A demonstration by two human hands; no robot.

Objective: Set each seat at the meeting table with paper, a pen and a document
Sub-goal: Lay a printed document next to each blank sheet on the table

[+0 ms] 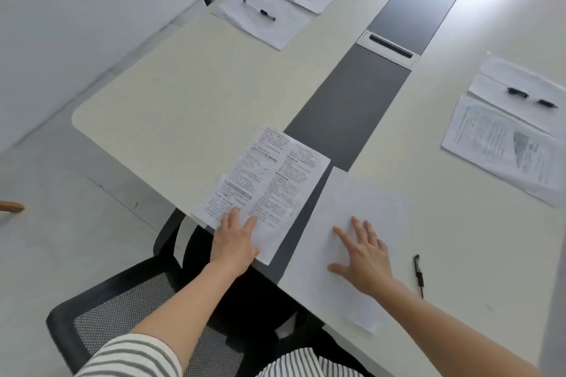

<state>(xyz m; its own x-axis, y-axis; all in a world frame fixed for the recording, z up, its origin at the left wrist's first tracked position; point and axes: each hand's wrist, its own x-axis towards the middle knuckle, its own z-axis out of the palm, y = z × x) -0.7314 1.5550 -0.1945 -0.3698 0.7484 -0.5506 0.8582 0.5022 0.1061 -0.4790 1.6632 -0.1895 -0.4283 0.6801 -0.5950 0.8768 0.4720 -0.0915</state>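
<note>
A long pale meeting table (190, 92) with a dark strip down its middle fills the view, a mesh chair (128, 309) tucked under the near end below the arms. The left hand (234, 242) lies flat and spread on the near corner of a printed document (263, 184), holding nothing, just pinning it; the sheet sits askew, its near edge at the table's rim, so the hand seems placed to square it up. The right hand (364, 260) rests open, fingers fanned, on a blank sheet of paper (349, 242) just beside the document, probably smoothing or sliding it into line. A pen (419, 275) lies on bare tabletop just to the right of that hand, apart from the paper, likely the last item to go on this seat. Beyond the left hand, a far place setting (275, 6) already has paper, pen and document; beyond the right hand, another setting (505, 125) looks likewise done. Open tabletop ahead of both hands leaves plenty of room to push the sheets inward.
</note>
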